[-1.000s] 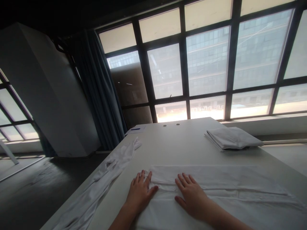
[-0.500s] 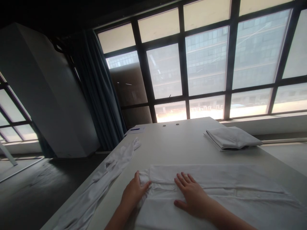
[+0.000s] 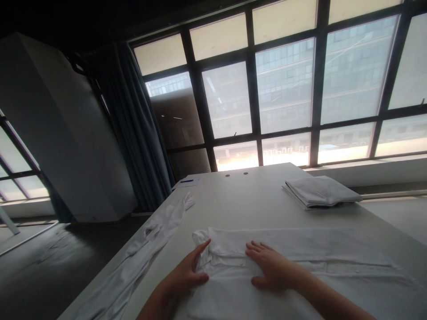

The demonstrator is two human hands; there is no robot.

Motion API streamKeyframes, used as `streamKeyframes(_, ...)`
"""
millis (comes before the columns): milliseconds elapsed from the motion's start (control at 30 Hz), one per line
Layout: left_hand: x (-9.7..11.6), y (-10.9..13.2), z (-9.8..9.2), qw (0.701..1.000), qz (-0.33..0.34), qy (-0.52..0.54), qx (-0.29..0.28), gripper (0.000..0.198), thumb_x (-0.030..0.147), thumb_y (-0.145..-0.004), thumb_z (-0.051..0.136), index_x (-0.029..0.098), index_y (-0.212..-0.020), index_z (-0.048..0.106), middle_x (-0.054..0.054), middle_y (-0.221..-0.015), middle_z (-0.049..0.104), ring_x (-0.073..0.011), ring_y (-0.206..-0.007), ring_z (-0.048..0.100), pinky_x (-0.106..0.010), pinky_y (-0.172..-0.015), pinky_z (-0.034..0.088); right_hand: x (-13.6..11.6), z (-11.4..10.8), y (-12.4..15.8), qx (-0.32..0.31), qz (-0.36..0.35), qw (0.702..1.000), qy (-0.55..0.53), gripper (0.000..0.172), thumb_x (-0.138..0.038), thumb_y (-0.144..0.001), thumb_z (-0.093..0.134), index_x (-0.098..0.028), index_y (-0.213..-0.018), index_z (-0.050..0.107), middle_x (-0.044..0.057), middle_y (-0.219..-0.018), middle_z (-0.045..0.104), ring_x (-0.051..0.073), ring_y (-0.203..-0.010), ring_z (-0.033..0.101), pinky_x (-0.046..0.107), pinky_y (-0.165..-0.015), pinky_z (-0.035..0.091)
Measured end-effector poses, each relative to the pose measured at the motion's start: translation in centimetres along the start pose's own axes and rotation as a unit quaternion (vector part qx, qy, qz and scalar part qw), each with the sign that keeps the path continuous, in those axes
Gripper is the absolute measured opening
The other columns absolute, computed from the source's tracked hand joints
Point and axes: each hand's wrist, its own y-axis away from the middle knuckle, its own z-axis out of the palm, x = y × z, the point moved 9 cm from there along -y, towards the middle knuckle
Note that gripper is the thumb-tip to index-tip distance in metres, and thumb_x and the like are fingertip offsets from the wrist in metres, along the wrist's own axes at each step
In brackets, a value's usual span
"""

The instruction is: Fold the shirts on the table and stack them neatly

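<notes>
A white shirt (image 3: 300, 242) lies folded lengthwise in front of me, its long seam running left to right and its gathered collar end (image 3: 200, 238) on the left. My left hand (image 3: 187, 271) is at that end, thumb and forefinger spread apart on the cloth; its other fingers are partly hidden. My right hand (image 3: 271, 266) rests palm down on the middle of the shirt, fingers stretched out. Along the table's left edge lies another crumpled white garment (image 3: 147, 249).
A folded stack of white cloth (image 3: 322, 191) sits on the right side of the white table (image 3: 230, 200). At the far left corner is a paper with a blue pen (image 3: 187, 181). Two round holes mark the far end, before a curtain (image 3: 140, 133) and windows.
My left hand has shifted slightly toward me, and its thumb and forefinger have spread wider. The right hand has slid a little to the right, still on the shirt.
</notes>
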Motion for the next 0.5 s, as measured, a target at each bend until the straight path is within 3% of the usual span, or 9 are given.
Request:
streamKeyframes(133,0.2,0.5,-1.3,1.0,-0.007,0.019,0.006,0.106,0.045,-0.068,0.083,0.021,-0.157,0.032,-0.008,-0.162,0.033,-0.0311,-0.149,0.03,-0.045,-0.123,0.018,1.9,-1.2,0.7,-0.032,0.034,0.999,0.006,0.089,-0.045,-0.062,0.078,-0.026,-0.145,0.053,0.013,-0.161,0.035,0.039,-0.149,0.025,0.055,-0.12,0.018)
streamKeyframes(300,2.0,1.5,-4.6,0.995,0.0,0.067,0.073,0.102,0.058,-0.07,0.08,0.026,-0.156,0.034,-0.006,-0.162,0.033,-0.0336,-0.149,0.029,-0.05,-0.122,0.022,1.1,0.8,-0.1,0.006,0.015,1.0,0.008,0.085,-0.06,-0.078,0.066,-0.032,-0.153,0.039,0.009,-0.165,0.023,0.038,-0.153,0.01,0.058,-0.121,0.004)
streamKeyframes(400,4.1,1.4,-5.9,0.99,0.014,0.077,0.118,0.1,0.059,-0.073,0.078,0.027,-0.156,0.033,-0.004,-0.162,0.033,-0.0352,-0.149,0.029,-0.052,-0.121,0.026,-0.3,2.5,-1.2,0.014,0.0,1.0,-0.01,0.083,-0.065,-0.081,0.061,-0.033,-0.154,0.038,0.008,-0.167,0.021,0.037,-0.153,0.006,0.058,-0.121,0.0)
streamKeyframes(500,7.8,0.4,-5.1,0.989,0.033,0.079,0.123,0.102,0.053,-0.073,0.079,0.027,-0.158,0.029,-0.005,-0.163,0.03,-0.0364,-0.147,0.031,-0.052,-0.119,0.031,-1.3,2.9,-2.3,0.032,-0.004,0.999,-0.029,0.083,-0.067,-0.079,0.063,-0.032,-0.151,0.043,0.008,-0.166,0.024,0.037,-0.153,0.008,0.057,-0.121,-0.002)
